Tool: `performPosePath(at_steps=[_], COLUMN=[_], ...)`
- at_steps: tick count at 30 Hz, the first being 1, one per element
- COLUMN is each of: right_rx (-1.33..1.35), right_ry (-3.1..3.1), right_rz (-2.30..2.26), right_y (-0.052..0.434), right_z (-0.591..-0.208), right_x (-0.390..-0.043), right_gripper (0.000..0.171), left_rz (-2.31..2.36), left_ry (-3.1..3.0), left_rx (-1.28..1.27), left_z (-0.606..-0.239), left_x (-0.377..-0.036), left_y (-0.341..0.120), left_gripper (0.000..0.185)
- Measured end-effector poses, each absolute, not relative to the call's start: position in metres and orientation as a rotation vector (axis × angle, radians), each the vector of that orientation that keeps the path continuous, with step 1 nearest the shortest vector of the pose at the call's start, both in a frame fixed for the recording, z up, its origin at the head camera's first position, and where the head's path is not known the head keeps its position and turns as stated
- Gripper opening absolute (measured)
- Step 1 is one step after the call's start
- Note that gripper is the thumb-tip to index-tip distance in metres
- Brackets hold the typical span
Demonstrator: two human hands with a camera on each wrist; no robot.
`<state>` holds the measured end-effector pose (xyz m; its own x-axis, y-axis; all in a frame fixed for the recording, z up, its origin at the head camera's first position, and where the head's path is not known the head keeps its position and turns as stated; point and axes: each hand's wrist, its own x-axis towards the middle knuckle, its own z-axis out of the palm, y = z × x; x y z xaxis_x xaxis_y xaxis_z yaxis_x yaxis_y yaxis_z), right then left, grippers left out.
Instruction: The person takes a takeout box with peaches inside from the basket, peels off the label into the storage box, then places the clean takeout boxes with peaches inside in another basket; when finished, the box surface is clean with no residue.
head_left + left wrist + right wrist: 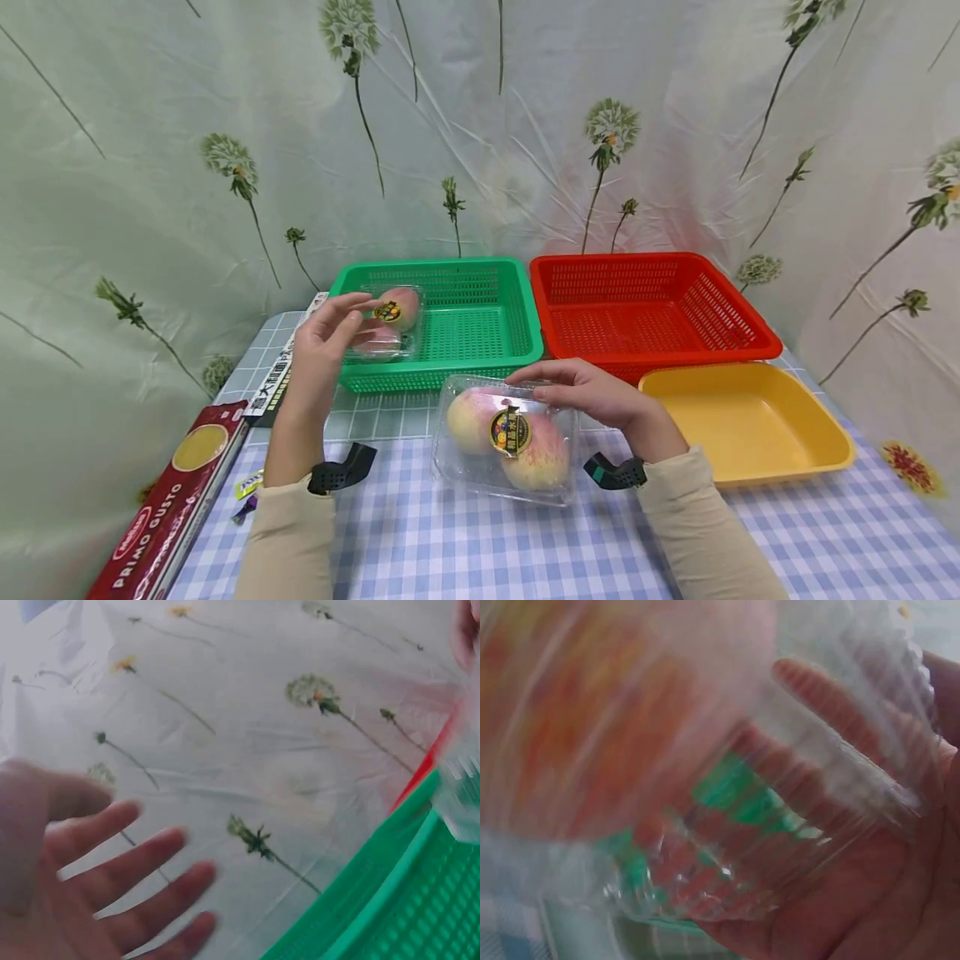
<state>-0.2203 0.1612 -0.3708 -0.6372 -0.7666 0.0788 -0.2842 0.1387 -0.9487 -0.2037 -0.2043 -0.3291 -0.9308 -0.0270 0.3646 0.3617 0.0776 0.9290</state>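
Step as I judge it: sorting clear fruit packs into baskets. My left hand (324, 340) hangs released, fingers straight, beside small pack (387, 323) sitting in green basket (517, 333) at its left end. My right hand (592, 393) grasps far edge of large pack (506, 440), which rests on table (465, 542) in front of green basket. Next move likely calls for lift over front rim. Red basket (757, 333) and yellow tray (817, 433) at right; pasta box (161, 508) at left, well apart.
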Motion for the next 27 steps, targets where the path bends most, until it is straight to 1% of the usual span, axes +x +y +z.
performPosePath(at_steps=[5, 12, 15, 22, 27], right_rx=[-0.972, -0.887, -0.878, -0.854, -0.851], right_ry=[2.042, 2.109, 2.124, 2.132, 2.122], right_rz=[-1.446, -1.455, -1.457, -1.445, -1.436], right_y=[0.161, 0.162, 0.163, 0.165, 0.165], right_z=[-0.381, -0.389, -0.392, -0.394, -0.392], right_x=[-0.225, -0.23, -0.232, -0.233, -0.233], right_gripper=[0.032, 0.031, 0.032, 0.036, 0.039], left_rz=[-1.882, -1.712, -1.589, -1.318, -1.264], left_ry=[-2.329, -2.687, -2.821, -3.009, -3.03], left_rx=[-0.737, -1.105, -1.201, -1.301, -1.388], left_z=[-0.327, -0.333, -0.338, -0.355, -0.368], left_x=[-0.199, -0.198, -0.198, -0.203, -0.209], left_y=[-0.2, -0.182, -0.172, -0.154, -0.145], left_gripper=[0.035, 0.047, 0.051, 0.061, 0.075])
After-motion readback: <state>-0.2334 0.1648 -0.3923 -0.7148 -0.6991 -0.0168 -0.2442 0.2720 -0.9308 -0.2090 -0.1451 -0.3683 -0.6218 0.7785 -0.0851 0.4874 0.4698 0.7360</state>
